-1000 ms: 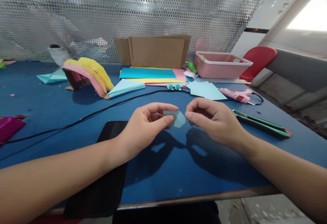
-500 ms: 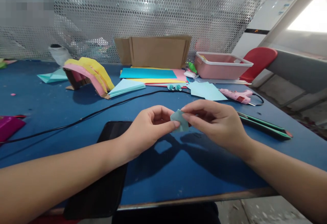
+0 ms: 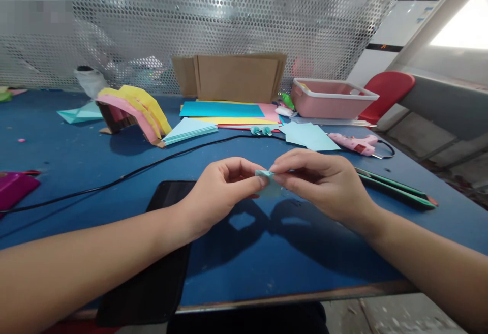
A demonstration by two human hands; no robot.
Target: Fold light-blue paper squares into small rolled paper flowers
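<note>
Between my two hands, a little above the blue table (image 3: 229, 293), is a small piece of light blue paper (image 3: 271, 187) with its upper edge bent over. My left hand (image 3: 231, 184) pinches its left side between thumb and fingers. On the right side, my right hand (image 3: 320, 179) grips the top corner with thumb and forefinger. The fingertips cover part of the paper. Beyond the hands lie two small curled light blue paper pieces (image 3: 261, 130), near a fan of light blue sheets (image 3: 311, 135).
A black phone-like slab (image 3: 152, 273) lies under my left forearm. A black cable (image 3: 152, 167) crosses the table. Behind stand a pink and yellow cardboard arch (image 3: 133, 108), folded paper (image 3: 190, 129), cardboard (image 3: 236, 77) and a pink bin (image 3: 331, 102). At right is a pink glue gun (image 3: 354, 142).
The top edge of the light blue paper has been bent over, where it stood up before. Both hands stay in nearly the same place, still pinching it.
</note>
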